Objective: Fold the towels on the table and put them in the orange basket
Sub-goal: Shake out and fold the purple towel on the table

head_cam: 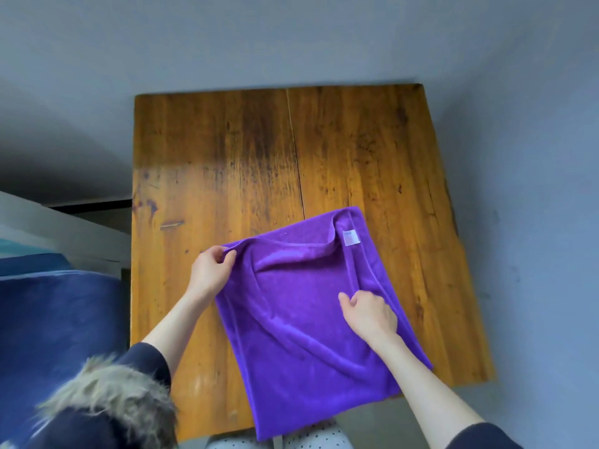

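Note:
A purple towel (301, 322) lies on the near right part of the wooden table (246, 157), its near end hanging over the table's front edge. A small white label (351, 238) shows near its far right corner. My left hand (212, 270) pinches the towel's far left corner, lifted slightly off the wood. My right hand (369, 314) pinches a raised fold along the towel's right side. No orange basket is in view.
A blue cushioned seat (58, 319) stands to the left of the table, with a white ledge (58, 228) behind it. Grey floor (534, 222) surrounds the table. A furry hood trim (107, 403) shows at the bottom left.

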`<state>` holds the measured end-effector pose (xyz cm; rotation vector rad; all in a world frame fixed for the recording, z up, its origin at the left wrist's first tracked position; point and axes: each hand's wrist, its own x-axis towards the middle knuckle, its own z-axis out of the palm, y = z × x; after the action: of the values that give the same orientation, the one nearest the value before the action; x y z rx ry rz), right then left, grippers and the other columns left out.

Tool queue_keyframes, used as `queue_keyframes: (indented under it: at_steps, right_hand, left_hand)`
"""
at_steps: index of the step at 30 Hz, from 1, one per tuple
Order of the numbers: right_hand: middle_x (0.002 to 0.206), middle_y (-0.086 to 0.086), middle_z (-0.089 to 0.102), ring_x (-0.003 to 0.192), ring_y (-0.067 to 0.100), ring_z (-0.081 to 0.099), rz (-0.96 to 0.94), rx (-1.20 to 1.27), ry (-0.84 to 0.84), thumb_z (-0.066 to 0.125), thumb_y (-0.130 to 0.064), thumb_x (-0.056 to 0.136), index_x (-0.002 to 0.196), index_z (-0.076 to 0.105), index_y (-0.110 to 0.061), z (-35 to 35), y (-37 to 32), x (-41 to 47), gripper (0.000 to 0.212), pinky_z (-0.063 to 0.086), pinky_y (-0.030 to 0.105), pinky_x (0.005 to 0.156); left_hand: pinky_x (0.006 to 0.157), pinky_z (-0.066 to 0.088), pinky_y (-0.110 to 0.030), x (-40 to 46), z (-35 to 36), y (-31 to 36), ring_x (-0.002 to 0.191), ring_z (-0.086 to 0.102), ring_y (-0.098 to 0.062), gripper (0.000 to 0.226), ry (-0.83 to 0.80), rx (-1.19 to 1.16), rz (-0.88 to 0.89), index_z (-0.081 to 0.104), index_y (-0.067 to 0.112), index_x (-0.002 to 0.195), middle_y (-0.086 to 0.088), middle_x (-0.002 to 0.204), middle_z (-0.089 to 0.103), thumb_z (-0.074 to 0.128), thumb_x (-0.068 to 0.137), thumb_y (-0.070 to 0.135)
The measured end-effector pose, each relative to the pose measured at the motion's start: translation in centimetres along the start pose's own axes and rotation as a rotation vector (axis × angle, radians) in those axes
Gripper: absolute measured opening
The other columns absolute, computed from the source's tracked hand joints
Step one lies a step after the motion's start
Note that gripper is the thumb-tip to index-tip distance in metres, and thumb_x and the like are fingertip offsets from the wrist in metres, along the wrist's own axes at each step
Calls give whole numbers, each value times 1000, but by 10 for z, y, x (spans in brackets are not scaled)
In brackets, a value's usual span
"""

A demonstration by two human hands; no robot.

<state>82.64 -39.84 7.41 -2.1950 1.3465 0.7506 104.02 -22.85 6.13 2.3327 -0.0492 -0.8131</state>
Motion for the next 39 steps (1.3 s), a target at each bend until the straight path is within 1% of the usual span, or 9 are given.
queue_keyframes:
  at_steps: [3, 7, 11, 18, 23, 27, 32, 35, 39]
  right_hand:
    - [107, 12, 61, 100, 35, 58, -51, 160, 244, 43, -35, 96, 97, 57, -12, -28, -6, 26, 28, 43, 37, 77]
    - [122, 14, 51, 113, 33, 49, -226, 238, 338, 45, -22, 95, 122, 52, -10, -61, -20, 71, 30, 41, 40, 89]
    - [133, 12, 46, 122, 31, 39, -397, 50, 343, 46, -19, 95, 133, 46, -11, -75, -41, 105, 39, 35, 43, 98]
    - [114, 10, 50, 109, 28, 42, -487, -187, 403, 55, -20, 90, 103, 59, -11, -72, -44, 123, 17, 33, 42, 88]
    - [112, 15, 50, 110, 32, 42, -404, 98, 359, 54, -18, 91, 91, 60, -6, -76, -45, 134, 13, 37, 42, 94]
    - [111, 17, 49, 103, 33, 49, -402, 126, 262, 55, -15, 89, 88, 59, -4, -80, -42, 144, 11, 39, 34, 88]
    - [109, 16, 55, 94, 19, 50, -331, 265, 191, 62, -12, 85, 84, 64, -9, -85, -47, 146, 4, 28, 16, 73]
    - [101, 12, 64, 103, 24, 54, -276, 299, 149, 65, -13, 83, 79, 65, -12, -88, -50, 142, 5, 33, 23, 81]
    - [88, 3, 65, 89, 18, 54, -239, 365, 122, 66, -13, 81, 75, 65, -13, -95, -49, 131, 6, 37, 26, 80]
  left_hand:
    - [78, 38, -26, 0, -2, 0, 97, 60, -21, 24, 24, 41, 6, 67, 11, 99, -6, 103, 69, 53, 93, 29]
    - [66, 37, -28, -6, -4, 0, 73, 51, -15, 25, 6, -43, 17, 63, 18, 73, 4, 72, 64, 54, 92, 31]
    - [75, 47, -32, -13, -6, -3, 72, 54, -14, 14, -66, -211, 27, 67, 12, 88, -1, 79, 65, 55, 93, 18]
    - [73, 54, -40, -2, -15, -17, 72, 59, -21, 12, 87, -192, -24, 65, 14, 92, -10, 88, 66, 53, 94, 13]
    - [87, 41, -38, 14, -18, -21, 102, 55, -34, 21, 212, 197, 46, 67, 6, 99, -17, 105, 61, 53, 93, 20]
    - [97, 37, -40, 21, -14, -23, 109, 48, -36, 19, 188, 256, 24, 66, 3, 101, -21, 113, 51, 57, 90, 16]
    - [93, 34, -35, 25, -12, -23, 104, 51, -36, 11, 155, 257, -17, 67, 3, 92, -22, 105, 58, 63, 83, 7]
    - [89, 36, -33, 22, -12, -20, 103, 52, -33, 7, 120, 230, -44, 66, 5, 87, -19, 99, 61, 65, 80, 6]
    - [71, 37, -27, 19, -14, -15, 89, 57, -25, 6, 32, 166, -116, 64, 10, 77, -6, 81, 62, 69, 79, 8]
